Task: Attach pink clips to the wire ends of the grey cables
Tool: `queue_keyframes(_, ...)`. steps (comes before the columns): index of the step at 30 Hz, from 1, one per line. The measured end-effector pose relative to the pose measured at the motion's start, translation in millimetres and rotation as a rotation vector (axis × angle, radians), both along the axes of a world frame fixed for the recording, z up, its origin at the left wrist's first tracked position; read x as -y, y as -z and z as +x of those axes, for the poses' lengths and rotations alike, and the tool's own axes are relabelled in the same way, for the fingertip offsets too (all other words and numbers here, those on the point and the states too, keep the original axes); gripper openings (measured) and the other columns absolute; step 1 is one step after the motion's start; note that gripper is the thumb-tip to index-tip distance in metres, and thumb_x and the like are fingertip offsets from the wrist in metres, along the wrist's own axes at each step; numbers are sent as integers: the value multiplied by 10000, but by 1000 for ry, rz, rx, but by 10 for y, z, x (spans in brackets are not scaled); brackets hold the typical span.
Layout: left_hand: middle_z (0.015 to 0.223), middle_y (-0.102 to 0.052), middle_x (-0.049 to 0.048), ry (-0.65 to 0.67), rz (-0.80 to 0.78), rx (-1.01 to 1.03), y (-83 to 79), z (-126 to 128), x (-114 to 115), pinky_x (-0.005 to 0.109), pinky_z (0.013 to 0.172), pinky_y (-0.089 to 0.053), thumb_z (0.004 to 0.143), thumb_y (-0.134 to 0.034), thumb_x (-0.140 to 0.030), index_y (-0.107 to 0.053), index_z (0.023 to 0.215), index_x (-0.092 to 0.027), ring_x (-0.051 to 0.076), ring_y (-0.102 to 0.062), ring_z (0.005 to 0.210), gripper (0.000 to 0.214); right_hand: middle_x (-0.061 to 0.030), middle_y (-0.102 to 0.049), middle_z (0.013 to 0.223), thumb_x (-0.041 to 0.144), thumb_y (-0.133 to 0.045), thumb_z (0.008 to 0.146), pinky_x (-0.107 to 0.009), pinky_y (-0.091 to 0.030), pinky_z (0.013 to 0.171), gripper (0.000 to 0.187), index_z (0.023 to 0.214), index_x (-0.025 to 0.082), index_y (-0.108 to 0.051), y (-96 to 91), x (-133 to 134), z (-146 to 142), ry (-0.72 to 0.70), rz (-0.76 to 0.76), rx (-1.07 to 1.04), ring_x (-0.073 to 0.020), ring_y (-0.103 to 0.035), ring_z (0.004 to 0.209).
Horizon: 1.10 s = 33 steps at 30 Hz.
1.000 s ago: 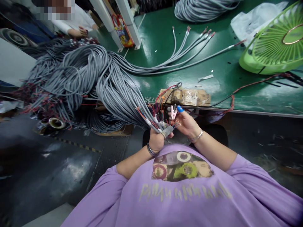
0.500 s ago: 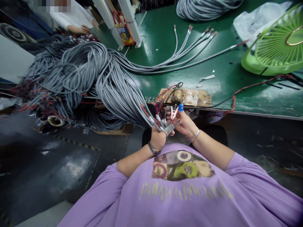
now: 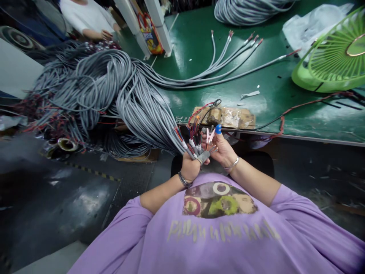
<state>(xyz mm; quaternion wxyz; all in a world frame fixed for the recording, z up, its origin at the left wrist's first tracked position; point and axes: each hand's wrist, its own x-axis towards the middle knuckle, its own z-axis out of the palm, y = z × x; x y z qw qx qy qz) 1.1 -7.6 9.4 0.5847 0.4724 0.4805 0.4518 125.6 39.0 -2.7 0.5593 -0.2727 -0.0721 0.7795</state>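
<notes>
My left hand (image 3: 190, 167) is closed around a bunch of grey cables (image 3: 148, 118) near their stripped ends. A grey wrap (image 3: 203, 156) covers its thumb, which presses across the bunch. Coloured inner wires (image 3: 194, 131) fan out above the fist, past white bands on the cables. My right hand (image 3: 226, 152), with a blue cover (image 3: 218, 129) on its thumb, is beside the wire ends. Its fingers are bent around a pale pink clip-like tool (image 3: 210, 135), close to some thin wires; whether the tool touches them I cannot tell.
On the green table (image 3: 199, 57) lie separated cable ends, a cable coil (image 3: 251, 11), a plastic bag (image 3: 313, 24) and a green fan (image 3: 327, 64). A taped wooden block (image 3: 236, 117) sits at the front edge. A co-worker (image 3: 88, 19) stands behind the cable heap at left.
The view has shifted slightly. Both hands keep nearly the same pose, and the coloured wires above my left hand have moved a little to the right.
</notes>
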Motion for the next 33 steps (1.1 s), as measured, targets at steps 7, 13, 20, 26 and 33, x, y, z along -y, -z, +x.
queue_keyframes(7, 546, -653, 12, -20, 4, 68, -8, -47, 50, 213, 473, -488, 718, -776, -367, -668, 619, -147, 100, -585, 462, 265, -3, -640, 722, 734, -550, 789, -256, -472, 532, 521, 828, 214, -577, -28, 51, 23, -23, 12, 14, -125, -537, 562)
queue_keyframes(13, 548, -650, 10, -23, 6, 80, -35, -70, 76, 203, 474, -482, 731, -769, -366, -663, 617, -144, 91, -582, 464, 271, -21, -674, 769, 671, -540, 840, -247, -442, 535, 474, 838, 204, -624, -83, 109, 140, -83, 39, 86, -122, -539, 583)
queue_keyframes(20, 551, -655, 10, -56, 8, 114, -40, 7, 34, 204, 476, -493, 726, -770, -377, -662, 623, -148, 94, -587, 468, 273, 18, -670, 742, 536, -681, 803, -239, -435, 579, 326, 849, 214, -665, -32, 109, 166, -20, 105, 142, -104, -558, 617)
queue_keyframes(26, 533, -642, 4, -111, -19, 120, -56, 51, 7, 202, 451, -489, 705, -777, -384, -658, 614, -148, 93, -573, 443, 279, 7, -673, 687, 577, -669, 806, -253, -475, 600, 384, 752, 197, -654, -89, 75, 122, -43, 89, 106, -117, -577, 606)
queue_keyframes(33, 533, -643, 1, -122, -23, 93, -15, 40, -3, 208, 459, -503, 696, -777, -379, -676, 637, -149, 92, -568, 434, 258, 21, -678, 632, 482, -728, 798, -233, -489, 569, 309, 727, 186, -673, -135, 38, 74, 33, 5, 61, -103, -573, 548)
